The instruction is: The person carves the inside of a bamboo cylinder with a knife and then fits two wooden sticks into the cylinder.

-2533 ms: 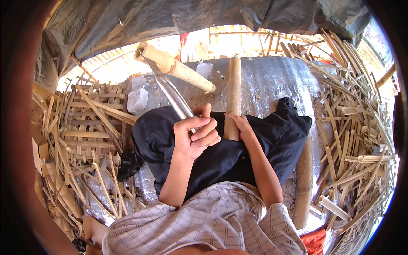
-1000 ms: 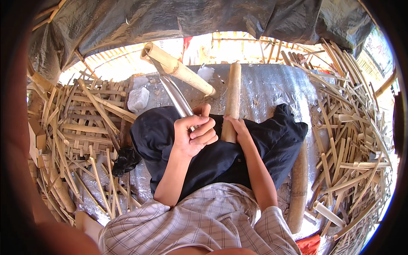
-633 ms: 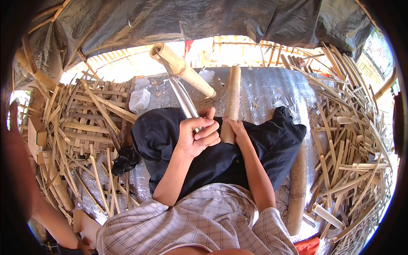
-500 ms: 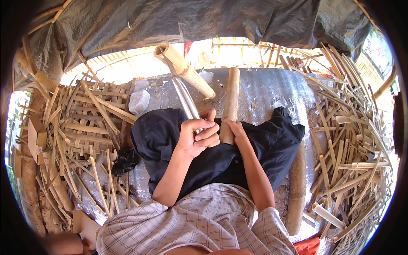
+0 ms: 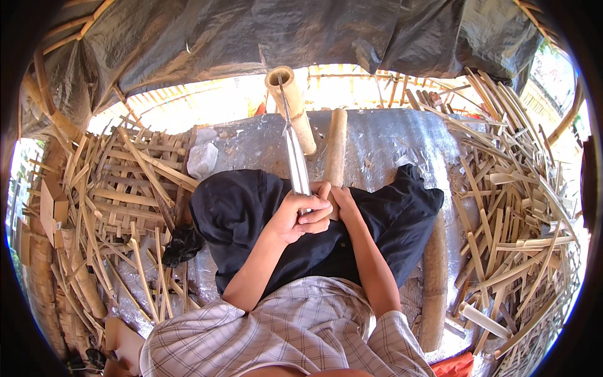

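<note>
My left hand (image 5: 304, 212) is closed round the shiny metal handle of a long knife (image 5: 295, 156). Its narrow dark blade is seen edge-on and reaches away from me to the open end of a bamboo tube (image 5: 300, 125). That tube stands tilted beyond my knees; whether the blade is inside its wall, I cannot tell. My right hand (image 5: 343, 202) grips the near end of a second bamboo tube (image 5: 337, 141), which points away from me. Both hands are close together above my lap, and dark cloth (image 5: 402, 213) covers my legs.
Bamboo strips (image 5: 502, 232) lie heaped on the right. A woven bamboo panel (image 5: 132, 188) and more strips are on the left, near a whitish lump (image 5: 202, 156). Grey sheeting (image 5: 383, 147) covers the ground. A thick bamboo pole (image 5: 433, 295) lies by my right side.
The knife and the far end of the tilted tube have swung right together. My left hand has moved right and slightly nearer to me, closer to my right hand.
</note>
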`<action>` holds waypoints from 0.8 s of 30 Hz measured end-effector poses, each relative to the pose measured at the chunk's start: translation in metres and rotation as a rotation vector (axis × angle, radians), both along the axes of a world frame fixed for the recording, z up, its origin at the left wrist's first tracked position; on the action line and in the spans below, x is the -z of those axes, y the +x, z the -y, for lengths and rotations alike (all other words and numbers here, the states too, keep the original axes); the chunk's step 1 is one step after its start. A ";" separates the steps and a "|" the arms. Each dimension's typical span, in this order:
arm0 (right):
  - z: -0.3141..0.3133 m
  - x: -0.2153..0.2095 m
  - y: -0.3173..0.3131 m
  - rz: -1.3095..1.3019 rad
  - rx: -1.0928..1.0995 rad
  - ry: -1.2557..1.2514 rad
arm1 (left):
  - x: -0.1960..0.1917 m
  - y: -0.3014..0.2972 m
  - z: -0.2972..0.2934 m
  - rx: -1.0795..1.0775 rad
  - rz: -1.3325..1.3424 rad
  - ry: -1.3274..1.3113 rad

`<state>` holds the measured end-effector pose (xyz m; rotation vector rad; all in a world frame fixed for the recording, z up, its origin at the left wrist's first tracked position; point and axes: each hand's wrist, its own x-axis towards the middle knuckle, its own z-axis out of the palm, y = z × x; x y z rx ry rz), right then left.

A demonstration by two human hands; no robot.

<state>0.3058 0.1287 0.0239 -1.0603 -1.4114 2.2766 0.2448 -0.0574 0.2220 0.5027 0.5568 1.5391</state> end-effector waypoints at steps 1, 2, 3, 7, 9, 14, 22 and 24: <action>0.001 0.001 -0.001 0.013 -0.004 0.005 | 0.001 0.001 0.000 0.005 -0.004 -0.008; 0.000 0.002 -0.001 0.027 -0.001 0.011 | 0.002 0.002 0.000 0.007 -0.009 -0.003; -0.002 0.003 -0.001 0.040 0.001 0.018 | 0.003 0.003 -0.002 0.010 -0.013 -0.005; 0.009 -0.014 0.001 -0.003 0.010 0.038 | 0.004 0.003 -0.001 -0.004 -0.035 -0.036; 0.003 -0.006 0.005 -0.056 -0.019 0.040 | 0.001 0.006 -0.003 0.000 -0.045 -0.045; -0.003 0.001 0.006 -0.121 -0.087 0.045 | 0.000 0.008 -0.004 0.005 -0.059 -0.051; 0.003 0.004 0.002 -0.061 -0.025 0.138 | 0.000 0.007 -0.003 0.011 -0.049 -0.042; -0.001 0.007 0.002 -0.015 -0.015 0.114 | 0.000 0.008 -0.004 0.015 -0.045 -0.036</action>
